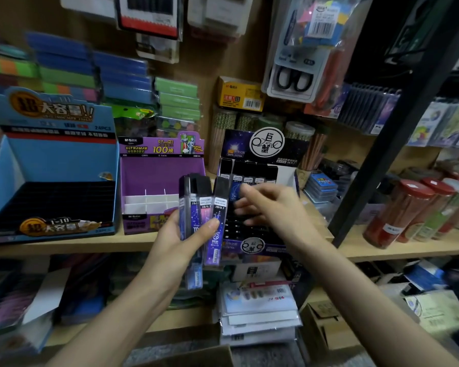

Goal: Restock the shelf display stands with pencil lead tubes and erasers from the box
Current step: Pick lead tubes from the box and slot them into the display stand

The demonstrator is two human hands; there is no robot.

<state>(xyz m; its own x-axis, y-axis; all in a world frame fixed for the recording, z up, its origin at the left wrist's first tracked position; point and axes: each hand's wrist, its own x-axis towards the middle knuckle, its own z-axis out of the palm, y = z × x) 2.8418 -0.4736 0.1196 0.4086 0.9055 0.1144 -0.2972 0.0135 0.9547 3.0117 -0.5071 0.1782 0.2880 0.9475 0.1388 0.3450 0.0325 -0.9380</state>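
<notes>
My left hand (182, 235) grips a fanned bunch of several pencil lead tubes (206, 207), purple and blue with black caps, in front of the shelf. My right hand (269, 205) hovers over the dark constellation display stand (252, 246), fingers spread and blurred, with nothing clearly held. That stand holds rows of black-capped tubes (245, 178). To its left stands a purple display stand (159, 178) with white dividers and bare slots. A large blue display stand (61, 165) sits at the far left with dark rows inside.
The wooden shelf (398, 250) also carries red-lidded jars (398, 210) at the right and pencil tubs behind. A black upright post (382, 154) crosses at the right. Scissors packs (294, 78) hang above. A cardboard box edge (196, 356) lies at the bottom, and stacked packets fill the lower shelf.
</notes>
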